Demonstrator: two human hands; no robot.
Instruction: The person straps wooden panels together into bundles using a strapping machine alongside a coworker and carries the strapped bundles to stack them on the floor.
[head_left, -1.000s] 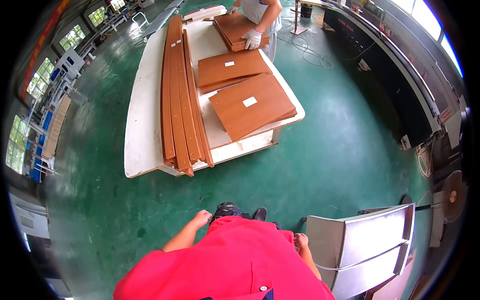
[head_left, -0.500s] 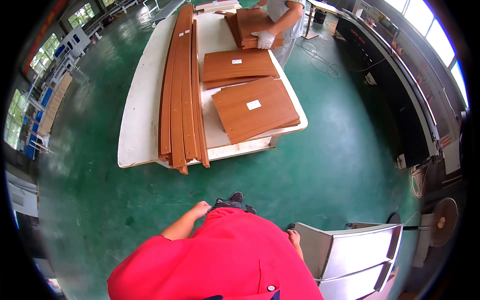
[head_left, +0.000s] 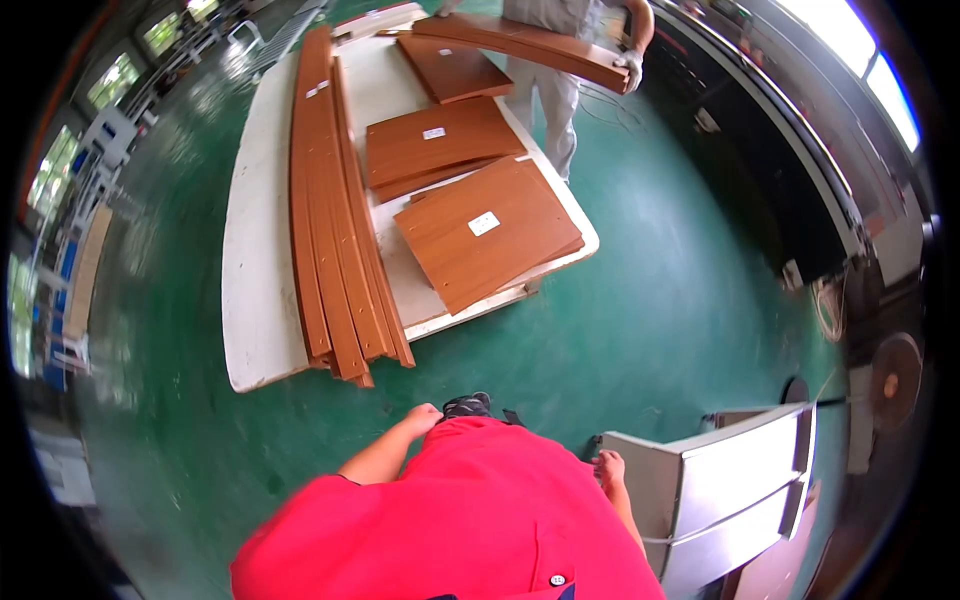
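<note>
My left grip (head_left: 423,418), right grip (head_left: 608,468): closure unclear, no load visible. Bumping long brown wooden planks (head_left: 324,220), centre-left, could shift them.

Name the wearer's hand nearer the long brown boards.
Left. The left hand is short of the near ends of the long brown boards; the right hand is farther off, beside the metal unit.

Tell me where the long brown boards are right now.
In the head view, the long brown boards lie lengthwise on the white table, left of the labelled brown panels, their near ends overhanging its edge, ahead of the left hand.
</note>
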